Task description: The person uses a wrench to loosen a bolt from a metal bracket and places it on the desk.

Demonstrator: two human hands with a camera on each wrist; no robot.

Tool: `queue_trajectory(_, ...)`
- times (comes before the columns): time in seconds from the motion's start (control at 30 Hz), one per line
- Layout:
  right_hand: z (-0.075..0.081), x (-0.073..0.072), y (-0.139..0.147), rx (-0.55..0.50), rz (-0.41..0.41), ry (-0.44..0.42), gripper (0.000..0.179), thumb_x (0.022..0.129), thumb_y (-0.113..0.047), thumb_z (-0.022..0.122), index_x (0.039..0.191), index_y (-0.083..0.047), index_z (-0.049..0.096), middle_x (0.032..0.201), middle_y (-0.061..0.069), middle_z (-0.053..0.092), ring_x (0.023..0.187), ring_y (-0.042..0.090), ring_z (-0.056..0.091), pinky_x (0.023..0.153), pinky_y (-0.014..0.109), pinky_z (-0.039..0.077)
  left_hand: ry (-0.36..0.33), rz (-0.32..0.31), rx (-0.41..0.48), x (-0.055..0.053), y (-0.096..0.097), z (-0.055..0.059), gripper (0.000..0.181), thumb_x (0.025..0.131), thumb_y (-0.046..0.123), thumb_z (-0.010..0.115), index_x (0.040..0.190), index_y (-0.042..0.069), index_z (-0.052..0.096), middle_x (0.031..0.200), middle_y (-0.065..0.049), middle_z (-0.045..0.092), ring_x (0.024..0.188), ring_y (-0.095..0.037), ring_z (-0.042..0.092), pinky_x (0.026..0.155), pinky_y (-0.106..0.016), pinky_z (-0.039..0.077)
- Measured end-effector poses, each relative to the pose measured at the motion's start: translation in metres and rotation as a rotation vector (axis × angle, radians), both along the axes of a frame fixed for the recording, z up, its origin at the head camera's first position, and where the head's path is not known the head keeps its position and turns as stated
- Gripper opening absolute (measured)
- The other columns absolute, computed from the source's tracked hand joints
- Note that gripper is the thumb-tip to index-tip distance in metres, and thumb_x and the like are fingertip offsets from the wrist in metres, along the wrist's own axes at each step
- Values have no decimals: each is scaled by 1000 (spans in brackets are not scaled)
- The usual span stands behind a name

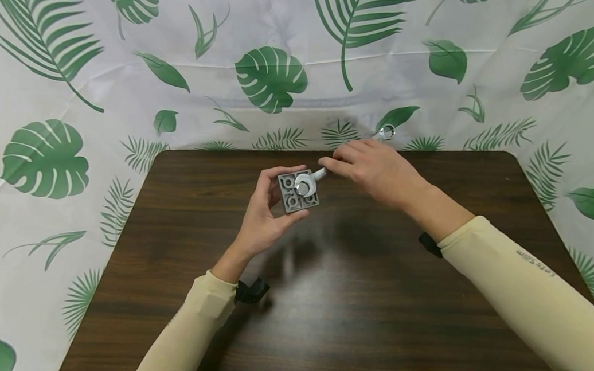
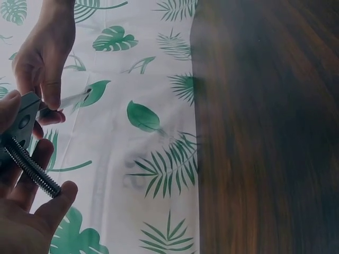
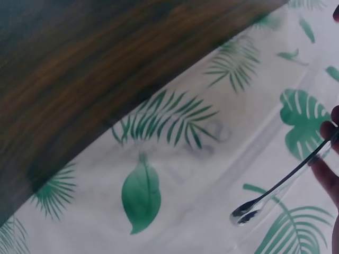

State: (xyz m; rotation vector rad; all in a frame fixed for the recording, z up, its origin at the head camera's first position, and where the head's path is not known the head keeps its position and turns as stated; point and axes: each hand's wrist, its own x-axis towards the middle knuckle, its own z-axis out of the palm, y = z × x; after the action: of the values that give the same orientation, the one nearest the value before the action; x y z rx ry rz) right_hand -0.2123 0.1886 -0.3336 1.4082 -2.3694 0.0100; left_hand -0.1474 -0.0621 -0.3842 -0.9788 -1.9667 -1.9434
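Note:
My left hand (image 1: 260, 223) grips a small square grey metal block (image 1: 283, 191) by its edges, between thumb and fingers. Round recesses mark the face turned to the head camera. On that face the open end of a silver combination wrench (image 1: 320, 174) sits around a bolt head (image 1: 302, 189). The fingers of my right hand (image 1: 375, 171) pinch the wrench along its shaft, and its ring end sticks out beyond them. In the left wrist view, the long threaded bolt shank (image 2: 34, 169) protrudes from the block's other side, its tip near a left fingertip.
Both hands are raised over a dark wood-grain table (image 1: 345, 315). Behind its far edge hangs a white curtain (image 1: 204, 104) printed with green leaves. Black straps (image 1: 252, 290) show at both wrists, below pale yellow sleeves (image 1: 522, 293).

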Motion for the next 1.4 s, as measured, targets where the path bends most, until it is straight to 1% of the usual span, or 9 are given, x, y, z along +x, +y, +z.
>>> queue_trajectory(0.07,1,-3,1,-5,20,16,61,80,9,74,135,-14,58,114,12,60,105,33,58,90,50,46,-7,-2,-5,1,1,1,71,75,-22,72,133,-10,34,140,-25,49,118,-35,55,92,-33,48)
queue_trajectory(0.3,3,-8,2,-23,58,70,52,85,8,68,132,-13,62,112,12,61,103,32,57,91,48,46,-2,-11,-9,-11,0,-20,77,74,-17,76,137,2,37,144,-14,50,119,-29,56,91,-36,48)
queue_trajectory(0.57,3,-8,4,-18,46,83,54,84,9,69,132,-13,61,111,12,62,102,32,58,94,48,45,1,-9,-7,-12,-1,-20,78,74,-17,76,137,4,37,144,-10,50,120,-29,55,91,-38,49)
queue_trajectory(0.73,0,-3,9,-17,-30,49,55,83,7,71,133,-13,60,107,13,60,98,33,58,83,49,48,8,2,22,-14,-2,-20,79,72,-18,77,137,3,37,143,-10,51,118,-30,56,87,-36,50)
queue_trajectory(0.9,-5,10,13,-40,-139,-22,59,80,10,69,135,-11,59,102,11,58,88,30,56,67,44,49,-1,35,57,-15,-5,-20,78,71,-21,76,135,1,37,142,-11,53,114,-30,58,84,-32,51)
queue_trajectory(1.03,-7,26,10,-106,-234,-102,64,76,12,64,135,-12,59,98,8,56,78,24,52,53,37,44,-13,57,77,-12,-5,-14,76,71,-23,74,134,-4,37,141,-15,53,114,-28,58,84,-30,50)
queue_trajectory(1.17,-6,47,1,-220,-348,-234,48,86,2,64,131,-13,64,90,3,58,67,18,48,49,33,39,-20,67,91,-6,-3,-2,72,72,-24,72,132,-10,35,140,-23,51,115,-28,57,86,-29,50)
queue_trajectory(1.27,-2,63,-8,-309,-444,-431,39,93,-9,65,132,-12,64,88,0,60,62,16,47,52,33,39,-24,82,89,-3,-3,5,71,72,-25,71,131,-13,34,139,-26,50,115,-28,57,86,-29,50)
queue_trajectory(1.4,2,78,-18,-440,-516,-770,39,94,-13,66,133,-9,62,87,0,65,64,17,51,56,34,41,-18,109,88,-3,-3,5,70,73,-24,71,131,-12,34,139,-26,50,113,-28,57,84,-29,50)
